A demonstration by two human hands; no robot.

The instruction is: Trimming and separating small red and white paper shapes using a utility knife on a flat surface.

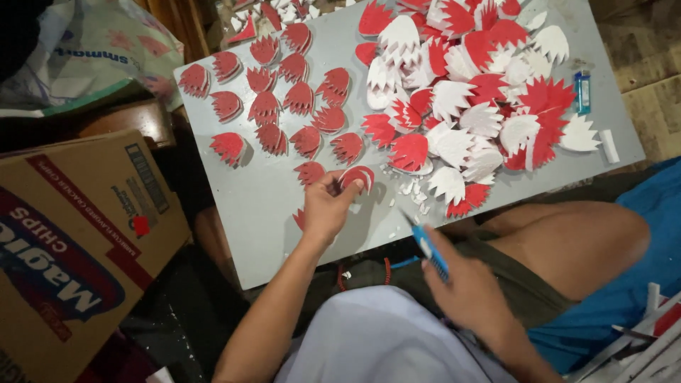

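Note:
My left hand [328, 207] pinches a small red-and-white petal-shaped foam cutout [357, 175] just above the grey board [262, 206]. Lower down, over my lap, my right hand [468, 291] grips a blue-handled utility knife [429, 250], its blade pointing up-left toward the board's near edge. A heap of loose red and white jagged cutouts [468, 92] covers the board's right half. Several finished red petals with white backing [277, 106] lie spread on the left half.
A brown cardboard box [71, 241] stands at the left. A blue lighter [582, 91] and a white stick [609, 145] lie at the board's right edge. White scraps [411, 190] litter the near edge. Blue cloth [638, 269] is at the right.

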